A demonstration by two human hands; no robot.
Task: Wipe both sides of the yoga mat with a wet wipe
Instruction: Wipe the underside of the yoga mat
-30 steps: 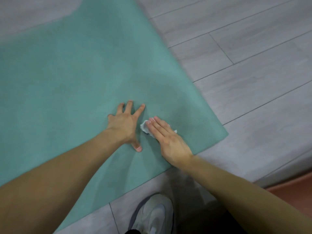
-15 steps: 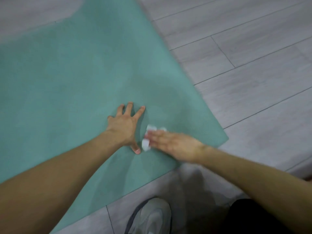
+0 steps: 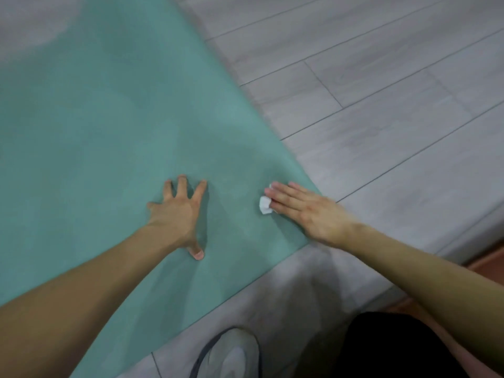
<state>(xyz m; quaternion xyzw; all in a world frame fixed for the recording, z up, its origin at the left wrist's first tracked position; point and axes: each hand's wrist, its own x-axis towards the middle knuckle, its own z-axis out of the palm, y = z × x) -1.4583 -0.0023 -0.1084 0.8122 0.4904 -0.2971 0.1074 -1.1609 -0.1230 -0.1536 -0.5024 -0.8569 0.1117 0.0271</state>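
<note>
Now left hand spread flat on teal yoga mat on the floor; right hand, fingers straight, pressing white wet wipe near mat's right corner.

My yoga mat: one
My wet wipe: one
My hands: two, left, right
My shoe: one

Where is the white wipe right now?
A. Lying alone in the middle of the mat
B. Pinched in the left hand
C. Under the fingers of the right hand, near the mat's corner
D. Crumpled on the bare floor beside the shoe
C: the wet wipe peeks out from under the right hand, whose straight fingers press it onto the yoga mat near its right corner.
</note>
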